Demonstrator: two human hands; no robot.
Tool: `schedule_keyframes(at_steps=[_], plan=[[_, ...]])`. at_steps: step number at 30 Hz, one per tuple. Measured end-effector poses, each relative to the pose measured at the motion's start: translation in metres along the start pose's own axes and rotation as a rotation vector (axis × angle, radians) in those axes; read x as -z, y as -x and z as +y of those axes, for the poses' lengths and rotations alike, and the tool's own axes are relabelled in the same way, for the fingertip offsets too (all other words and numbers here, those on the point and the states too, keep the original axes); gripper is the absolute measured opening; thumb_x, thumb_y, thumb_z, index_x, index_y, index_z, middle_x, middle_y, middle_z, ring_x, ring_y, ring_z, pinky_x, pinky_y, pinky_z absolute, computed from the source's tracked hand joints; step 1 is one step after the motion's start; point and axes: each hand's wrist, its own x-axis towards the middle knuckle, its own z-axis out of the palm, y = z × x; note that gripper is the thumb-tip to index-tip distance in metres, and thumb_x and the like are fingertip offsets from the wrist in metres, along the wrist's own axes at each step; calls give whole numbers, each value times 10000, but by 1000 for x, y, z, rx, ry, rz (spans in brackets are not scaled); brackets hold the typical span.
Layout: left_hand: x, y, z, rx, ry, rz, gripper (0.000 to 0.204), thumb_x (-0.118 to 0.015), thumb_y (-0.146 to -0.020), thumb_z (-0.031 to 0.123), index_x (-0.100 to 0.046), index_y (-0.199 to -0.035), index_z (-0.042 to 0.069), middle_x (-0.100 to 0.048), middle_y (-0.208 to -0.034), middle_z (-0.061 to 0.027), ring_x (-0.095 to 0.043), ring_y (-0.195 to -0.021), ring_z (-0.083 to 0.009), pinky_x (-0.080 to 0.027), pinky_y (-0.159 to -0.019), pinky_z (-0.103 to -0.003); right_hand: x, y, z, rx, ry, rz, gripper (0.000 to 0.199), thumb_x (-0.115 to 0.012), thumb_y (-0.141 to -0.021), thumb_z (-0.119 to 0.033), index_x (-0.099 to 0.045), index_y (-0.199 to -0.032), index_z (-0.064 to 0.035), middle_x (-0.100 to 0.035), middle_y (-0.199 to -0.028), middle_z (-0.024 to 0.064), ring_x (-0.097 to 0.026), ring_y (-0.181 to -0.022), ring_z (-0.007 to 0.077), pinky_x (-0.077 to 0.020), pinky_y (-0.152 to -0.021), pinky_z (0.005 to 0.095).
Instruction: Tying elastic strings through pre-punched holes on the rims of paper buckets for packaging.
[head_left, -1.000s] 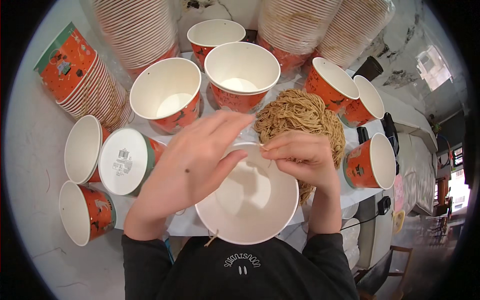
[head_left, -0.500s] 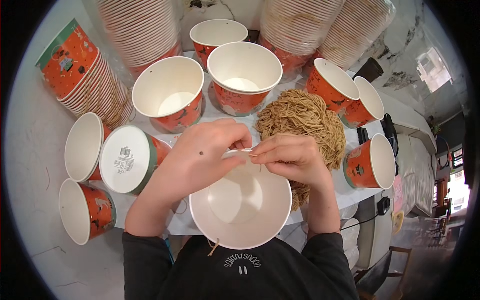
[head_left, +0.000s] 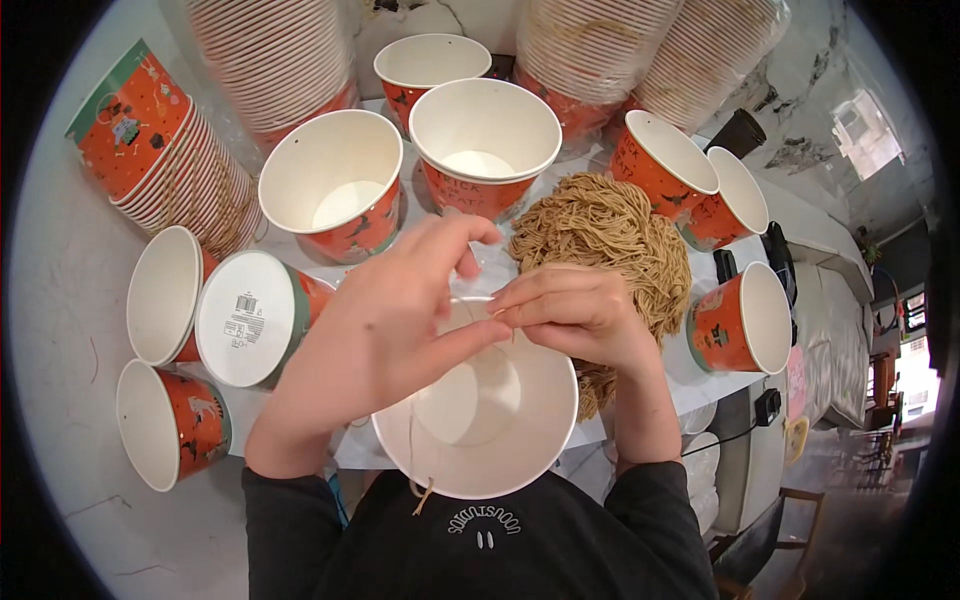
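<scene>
A paper bucket [head_left: 530, 440], white inside, stands right in front of me with its mouth facing up. From a hole at its near rim hangs a knotted tan cord [head_left: 424, 497], and a length of cord shows against the inner wall. My right hand [head_left: 575, 312] is at the far rim, its thumb and fingers pinched on the thin cord end. My left hand [head_left: 410, 310] is over the bucket's left side, index finger and thumb apart, the thumb tip close to the right fingertips. The far rim is partly hidden behind both hands. Beyond my right hand lies a heap of tan cords [head_left: 600, 240].
Orange-printed buckets stand behind, such as one bucket [head_left: 330, 180] and a nested pair [head_left: 485, 130]. Several lie on their sides at left, including an upturned-base bucket [head_left: 245, 318]. Tall wrapped stacks [head_left: 270, 60] rise at the back. A tipped bucket [head_left: 740, 320] sits at right.
My left hand has opened and drawn away from the rim, its index finger lifting. My right hand keeps its pinch at the far rim, almost in place.
</scene>
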Motion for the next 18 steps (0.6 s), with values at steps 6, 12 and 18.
schedule_keyframes(at_steps=[6, 12, 18], plan=[[-9, -2, -7, -305, -493, -19, 572, -820, -755, 98, -609, -1282, 33, -627, -1141, -126, -624, -1100, -352, -530, -848, -440, 0, -2, -4, -11, -4, -5, 237, -739, -744, 57, -805, -949, -41, -773, -994, 89, -744, -934, 260, -587, -812, 354], [-20, -7, -16, -231, -418, 77, 330, -709, -810, 36, -670, -1137, 35, -677, -963, -138, -677, -873, -356, -539, -722, -413, -1, 0, -4, -15, 23, 12, 251, -753, -773, 17, -793, -1002, -74, -751, -1072, 70, -727, -962, 270, -589, -837, 366], [-18, -8, -15, -219, -351, 226, 165, -666, -864, 7, -703, -1024, 16, -711, -914, -144, -705, -803, -336, -550, -684, -397, -3, -5, -9, 5, 98, 87, 258, -763, -737, 24, -808, -971, -73, -752, -1102, 73, -702, -910, 251, -556, -809, 357]])
